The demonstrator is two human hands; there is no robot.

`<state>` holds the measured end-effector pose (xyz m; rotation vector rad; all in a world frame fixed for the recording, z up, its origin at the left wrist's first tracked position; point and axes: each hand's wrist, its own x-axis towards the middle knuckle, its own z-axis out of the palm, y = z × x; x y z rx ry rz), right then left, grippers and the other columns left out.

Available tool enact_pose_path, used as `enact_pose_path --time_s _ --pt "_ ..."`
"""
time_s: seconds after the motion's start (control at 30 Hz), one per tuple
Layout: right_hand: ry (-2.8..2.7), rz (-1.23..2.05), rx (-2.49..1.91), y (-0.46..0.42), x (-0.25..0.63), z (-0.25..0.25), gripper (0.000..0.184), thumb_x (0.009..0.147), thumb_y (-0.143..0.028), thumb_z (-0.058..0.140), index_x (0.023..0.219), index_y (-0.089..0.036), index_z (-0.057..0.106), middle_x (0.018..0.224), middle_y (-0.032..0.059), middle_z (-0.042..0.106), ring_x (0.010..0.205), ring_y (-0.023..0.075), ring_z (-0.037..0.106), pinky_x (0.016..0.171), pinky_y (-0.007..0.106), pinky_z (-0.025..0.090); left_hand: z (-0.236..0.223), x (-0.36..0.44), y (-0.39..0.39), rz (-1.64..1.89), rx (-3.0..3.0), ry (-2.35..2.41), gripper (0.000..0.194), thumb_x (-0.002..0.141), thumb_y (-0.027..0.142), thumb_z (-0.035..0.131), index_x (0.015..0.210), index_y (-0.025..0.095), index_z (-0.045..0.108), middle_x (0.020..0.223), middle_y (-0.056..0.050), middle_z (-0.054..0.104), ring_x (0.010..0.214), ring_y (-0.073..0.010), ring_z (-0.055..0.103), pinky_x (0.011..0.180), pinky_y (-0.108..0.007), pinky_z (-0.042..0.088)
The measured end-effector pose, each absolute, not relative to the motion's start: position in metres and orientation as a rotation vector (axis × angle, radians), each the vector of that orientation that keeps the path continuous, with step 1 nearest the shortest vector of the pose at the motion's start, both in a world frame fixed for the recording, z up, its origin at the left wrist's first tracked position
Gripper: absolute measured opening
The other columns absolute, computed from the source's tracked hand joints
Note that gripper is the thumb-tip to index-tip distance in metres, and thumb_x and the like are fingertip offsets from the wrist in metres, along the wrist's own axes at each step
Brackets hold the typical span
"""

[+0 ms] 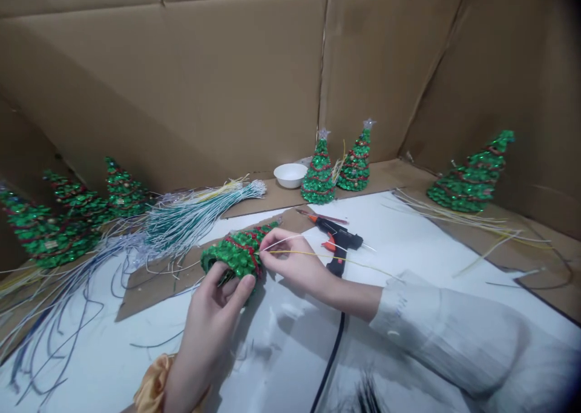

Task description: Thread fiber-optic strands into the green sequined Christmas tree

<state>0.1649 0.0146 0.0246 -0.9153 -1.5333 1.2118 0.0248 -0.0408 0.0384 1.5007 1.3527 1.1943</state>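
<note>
In the left hand [211, 334]'s curled fingers, a sequin tree [238, 251] sits braced — the right hand [290, 260]'s fingers pinch together, holding a yellow wire [318, 255] to it.

Glue gun [339, 241] ahead of right hand [290, 257]

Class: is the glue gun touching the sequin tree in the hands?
Apart: the head view shows a gap between glue gun and sequin tree.
</note>
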Motion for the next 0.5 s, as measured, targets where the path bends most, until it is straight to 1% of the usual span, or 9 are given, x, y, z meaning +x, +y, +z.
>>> enact_pose_path --time_s 0.1,0.2,0.27,0.33,0.4,0.43,0.5 --pt "-1.605 1.122 -0.943 0.016 0.164 0.023 0.002 0.072 -0.018 0.051 0.071 -0.018 0.053 0.065 -0.0026 0.054 0.058 0.0082 0.049 0.053 0.018 0.038 0.035 0.025 -0.042 1.212 1.444 1.367 0.022 0.074 0.033 0.061 0.090 0.020 0.054 0.076 0.003 0.059 0.068 -0.0105 0.054 0.062 -0.015 0.044" --pt "-1.697 0.969 -0.962 0.017 0.165 0.021 0.006 0.073 -0.018 0.050 0.070 -0.018 0.055 0.071 -0.0013 0.057 0.066 0.0099 0.053 0.061 0.021 0.041 0.027 0.021 -0.044 1.218 1.405 1.391 0.024 0.072 0.036 0.063 0.089 0.020 0.054 0.076 0.002 0.061 0.073 -0.0134 0.057 0.064 -0.017 0.045" --pt "-1.725 0.933 -0.956 0.019 0.165 0.020 0.006 0.073 -0.019 0.051 0.070 -0.018 0.057 0.073 -0.0008 0.057 0.068 0.0104 0.053 0.063 0.021 0.041 0.019 0.017 -0.047 1.238 1.363 1.412 0.028 0.073 0.038 0.062 0.093 0.020 0.056 0.085 -0.001 0.064 0.078 -0.0154 0.058 0.068 -0.020 0.046" --pt "-1.706 1.020 -0.940 0.020 0.165 0.019 0.006 0.073 -0.020 0.052 0.072 -0.018 0.057 0.072 -0.0010 0.057 0.065 0.0096 0.052 0.060 0.021 0.041 0.009 0.012 -0.048 1.310 1.249 1.400 0.034 0.075 0.041 0.057 0.102 0.019 0.056 0.104 -0.004 0.062 0.090 -0.0182 0.058 0.077 -0.023 0.045" --pt "-1.646 1.179 -0.918 0.021 0.166 0.018 0.005 0.072 -0.021 0.052 0.072 -0.017 0.056 0.068 -0.0017 0.055 0.059 0.0082 0.051 0.055 0.020 0.041 0.003 0.008 -0.048 1.362 1.104 1.372 0.037 0.078 0.042 0.054 0.108 0.020 0.055 0.116 -0.005 0.058 0.099 -0.0199 0.056 0.080 -0.024 0.045" --pt "-1.608 1.251 -0.906 0.021 0.166 0.018 0.004 0.072 -0.021 0.053 0.072 -0.017 0.055 0.066 -0.0019 0.055 0.058 0.0079 0.051 0.054 0.019 0.040 0.001 0.007 -0.047 1.349 1.087 1.357 0.037 0.078 0.040 0.053 0.109 0.020 0.055 0.117 -0.005 0.058 0.099 -0.0198 0.056 0.080 -0.024 0.044" --pt "-1.538 1.341 -0.886 0.022 0.165 0.017 0.005 0.071 -0.021 0.055 0.072 -0.016 0.055 0.066 -0.0019 0.055 0.058 0.0076 0.051 0.053 0.018 0.040 0.002 0.005 -0.043 1.263 1.163 1.338 0.033 0.079 0.035 0.053 0.109 0.021 0.056 0.112 -0.004 0.061 0.094 -0.0182 0.056 0.078 -0.024 0.044"
